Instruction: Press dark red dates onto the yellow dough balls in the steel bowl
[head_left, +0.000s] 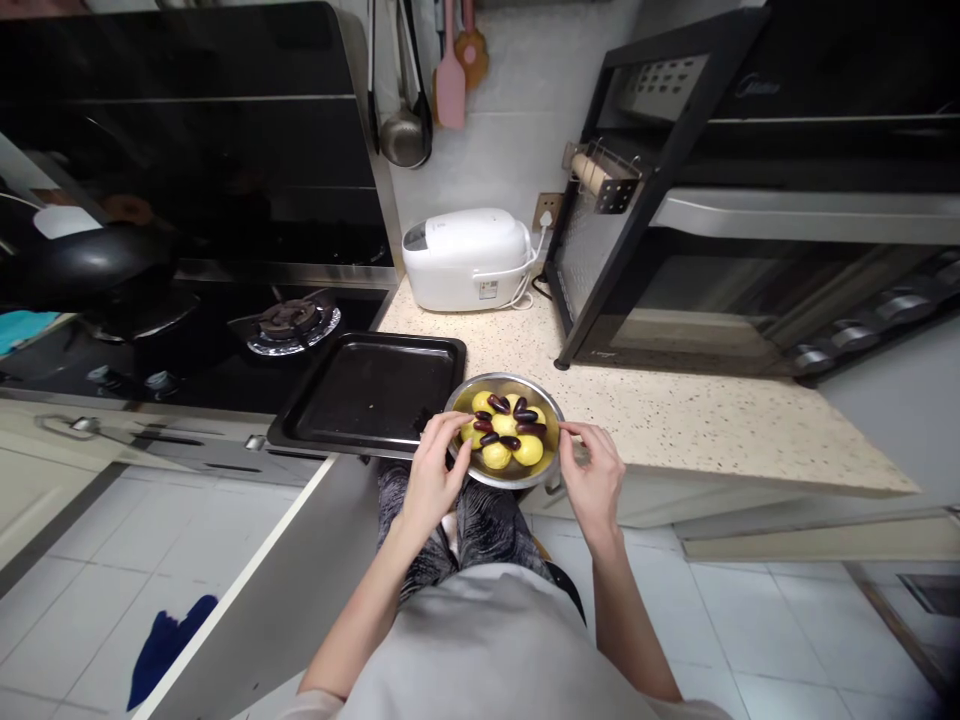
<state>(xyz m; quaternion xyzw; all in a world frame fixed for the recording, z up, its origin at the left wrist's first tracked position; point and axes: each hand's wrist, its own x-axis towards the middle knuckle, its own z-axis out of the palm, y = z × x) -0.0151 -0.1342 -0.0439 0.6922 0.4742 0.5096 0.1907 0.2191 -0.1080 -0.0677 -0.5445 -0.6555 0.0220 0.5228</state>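
Left hand (435, 460): half-curled, fingers and thumb over the rim at 9 o'clock, tips by the food; can't tell if it pinches anything. Right hand (595, 468): fingers curled, thumb near index, lightly holding the rim at 3 o'clock. Between them, at the worktop (675, 425) edge: bowl (501, 381), metal, probably light and stiff itself, some weight from contents; wall looks smooth, could slip if wet. Best taken by the rim at 3 and 9, kept level. Inside: yellow balls (529, 450), look soft, likely dent if squeezed; cup from the sides. Dark ovals (531, 429) lie on and between them, probably smooth, easy to dislodge; pinch by the ends. Further out from bowl: tray (367, 390) just beside at 10 o'clock, wide, rigid-looking; cooker (480, 260) at 12; oven (712, 290) at 2, bulky.
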